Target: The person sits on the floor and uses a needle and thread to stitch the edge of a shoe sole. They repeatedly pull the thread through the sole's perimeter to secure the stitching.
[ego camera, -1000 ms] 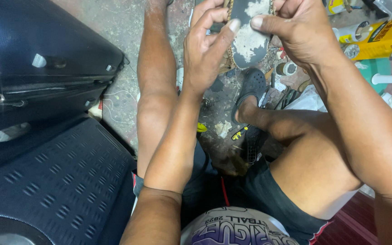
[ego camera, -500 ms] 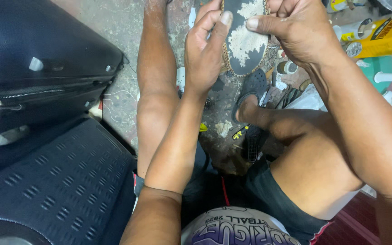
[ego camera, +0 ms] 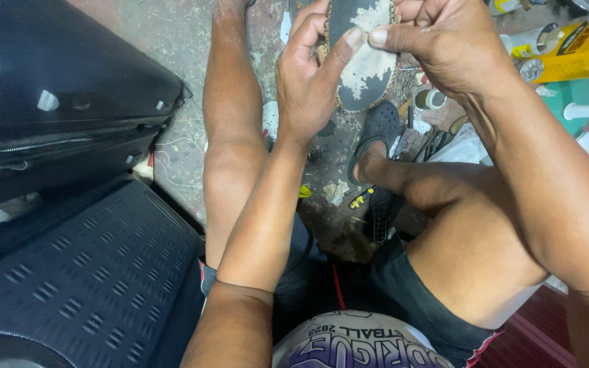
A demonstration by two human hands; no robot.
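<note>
Both hands up, w/ a dark shoe sole (ego camera: 363,58) held between them, top centre of view, above the knees. Left hand (ego camera: 311,82) curls round its left edge, thumb pressed on the whitish patch. Right hand (ego camera: 444,44) is closed in a pinch at the right edge; can't tell if sth thin sits in that pinch.

Risk: grip is edge-only, so sole may twist or slip, dropping among the clutter by the black clog (ego camera: 380,126). Thumb near the stitched rim could get nicked.
</note>
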